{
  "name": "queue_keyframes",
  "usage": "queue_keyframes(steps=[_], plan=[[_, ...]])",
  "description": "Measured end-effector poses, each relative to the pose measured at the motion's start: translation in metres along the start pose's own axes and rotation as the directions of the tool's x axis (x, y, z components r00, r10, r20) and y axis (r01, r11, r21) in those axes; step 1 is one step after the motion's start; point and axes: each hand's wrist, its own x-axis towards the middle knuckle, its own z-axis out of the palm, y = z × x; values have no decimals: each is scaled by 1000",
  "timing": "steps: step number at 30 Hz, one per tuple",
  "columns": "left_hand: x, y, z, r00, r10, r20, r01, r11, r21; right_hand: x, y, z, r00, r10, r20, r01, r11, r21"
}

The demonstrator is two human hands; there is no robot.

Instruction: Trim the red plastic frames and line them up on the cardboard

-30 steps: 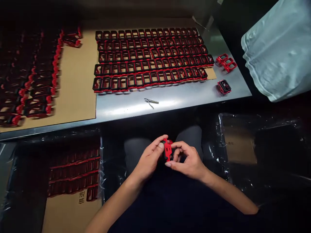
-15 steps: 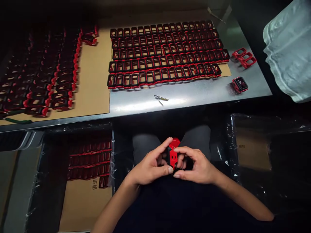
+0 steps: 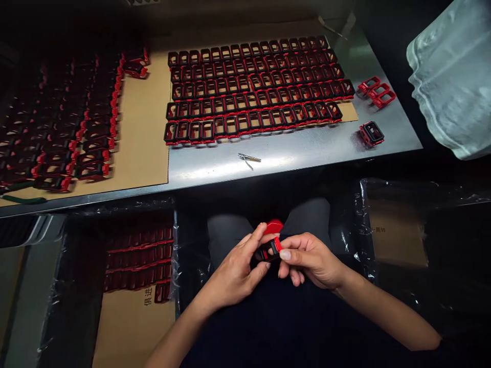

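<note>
Over my lap, my left hand (image 3: 238, 268) and my right hand (image 3: 316, 260) hold a small red-and-black watch case (image 3: 272, 249) between them. The left thumb and fingers grip its left side, while the right thumb and forefinger pinch its red right edge. The dark, open frame faces up towards me, and fingers hide parts of it. A red piece (image 3: 273, 226) shows just beyond the left fingertips; whether it is separate from the case I cannot tell.
Rows of similar cases (image 3: 241, 129) lie on cardboard on the metal table (image 3: 307, 157). Nail clippers (image 3: 249, 158), red frames (image 3: 378, 92) and a single case (image 3: 371, 133) are nearby. Lined boxes flank my legs; the left one holds cases (image 3: 138, 276).
The watch case has been turned from its red side, so its dark open frame now shows. My right thumb has moved up onto its edge. The view has shifted slightly.
</note>
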Motion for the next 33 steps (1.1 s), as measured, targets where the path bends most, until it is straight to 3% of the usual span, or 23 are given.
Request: queue_keyframes(steps=[4,8,14,16,21,25,30,33], plan=[[0,1,4,991,-104,-82,98,992,-80,-4,-2,0,993,-121,1,118,968,-220],[-3,8,10,957,-241,-163,183,934,-308,-6,-1,0,933,-356,47,337,822,-458],[1,19,15,938,-222,-267,181,969,-170,2,10,-6,857,-491,154,489,683,-543],[2,18,16,934,-191,-302,158,979,-130,5,13,-7,855,-494,155,489,671,-558],[3,15,19,936,-122,-329,92,990,-105,6,12,-7,903,-409,135,412,727,-549],[3,16,18,933,-87,-350,77,996,-44,1,4,-10,911,-380,159,397,705,-588],[4,16,17,937,-64,-342,72,997,12,-3,-4,-12,920,-383,77,373,801,-468],[5,16,17,943,-48,-329,65,997,39,0,-6,-6,930,-361,70,350,809,-472]])
